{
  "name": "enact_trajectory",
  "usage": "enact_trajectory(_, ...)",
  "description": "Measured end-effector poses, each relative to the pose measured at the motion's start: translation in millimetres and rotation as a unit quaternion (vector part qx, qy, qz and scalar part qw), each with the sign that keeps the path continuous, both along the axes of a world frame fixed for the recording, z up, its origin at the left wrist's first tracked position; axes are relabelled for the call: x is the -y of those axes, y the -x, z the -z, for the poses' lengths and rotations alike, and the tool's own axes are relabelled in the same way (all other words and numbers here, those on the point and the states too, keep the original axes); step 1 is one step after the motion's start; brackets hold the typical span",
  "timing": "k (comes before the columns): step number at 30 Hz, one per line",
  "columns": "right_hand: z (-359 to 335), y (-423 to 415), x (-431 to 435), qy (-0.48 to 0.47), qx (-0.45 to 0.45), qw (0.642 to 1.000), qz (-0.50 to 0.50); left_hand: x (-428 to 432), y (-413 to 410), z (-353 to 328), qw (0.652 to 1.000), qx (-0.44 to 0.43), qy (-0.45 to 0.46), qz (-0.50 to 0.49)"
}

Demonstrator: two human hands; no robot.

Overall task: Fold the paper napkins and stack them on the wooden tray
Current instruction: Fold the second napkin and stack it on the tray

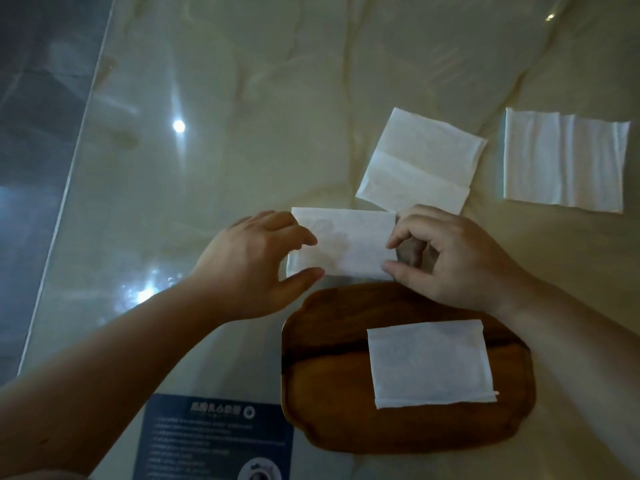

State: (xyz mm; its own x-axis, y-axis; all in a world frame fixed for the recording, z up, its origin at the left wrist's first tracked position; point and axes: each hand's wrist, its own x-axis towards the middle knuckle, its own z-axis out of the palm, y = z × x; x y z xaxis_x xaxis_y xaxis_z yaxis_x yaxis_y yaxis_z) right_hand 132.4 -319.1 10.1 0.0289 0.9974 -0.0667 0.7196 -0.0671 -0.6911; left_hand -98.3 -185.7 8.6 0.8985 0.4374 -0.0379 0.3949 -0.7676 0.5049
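While my left hand (256, 261) pins one end of the half-folded napkin (346, 244) on the tabletop (242, 98), fingers spread, my right hand (450, 258) pinches the other end, just beyond the wooden tray (329, 375). One folded napkin (429, 363) sits on the tray; two unfolded ones (420, 161) (564, 159) wait further off. Risks: thin paper skews or tears if I pull unevenly; glossy top lets it slide, edges misalign.
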Motion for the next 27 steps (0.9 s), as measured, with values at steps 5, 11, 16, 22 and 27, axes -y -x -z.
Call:
enact_trajectory(5, 6, -7, -15, 0.000, 0.061, 0.996, 0.062, -13, -10, 8, 0.997, 0.010, -0.010, -0.071)
enact_trajectory(11, 9, -3, -36, 0.028, 0.143, 0.987, 0.064, -32, -33, 19, 0.992, -0.063, -0.033, -0.103)
enact_trajectory(16, 11, 7, -45, 0.035, 0.191, 0.980, 0.043, -30, -39, 18, 0.995, -0.043, -0.040, -0.083)
enact_trajectory(22, 9, 13, -44, 0.029, 0.186, 0.982, 0.032, -22, -33, 1, 0.997, 0.038, -0.029, -0.061)
enact_trajectory(27, -9, 7, -32, 0.010, 0.064, 0.997, 0.050, -11, -32, -23, 0.991, 0.077, 0.029, -0.103)
